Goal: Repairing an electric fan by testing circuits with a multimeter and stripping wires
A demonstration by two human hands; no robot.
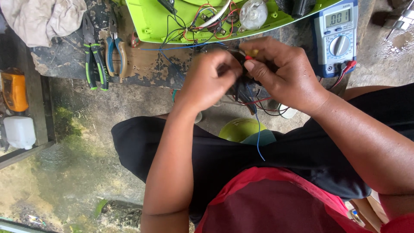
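Bare forearms, black shorts (224, 159), red shirt (276, 203)

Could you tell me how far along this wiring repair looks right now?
Done: the green casing lies open, motor and wiring exposed, with the multimeter switched on. In hand: the left hand and right hand work a small dark part with wires. Left: the casing is not closed; the pliers lie unused.

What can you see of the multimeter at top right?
The multimeter is a blue-cased handheld unit with a pale grey face, lying flat on the worn work surface, beside the green plastic housing. Its display is lit with digits, and a round rotary selector sits below. Red and black leads plug into its lower edge. Neither hand touches it; the right hand is nearest.
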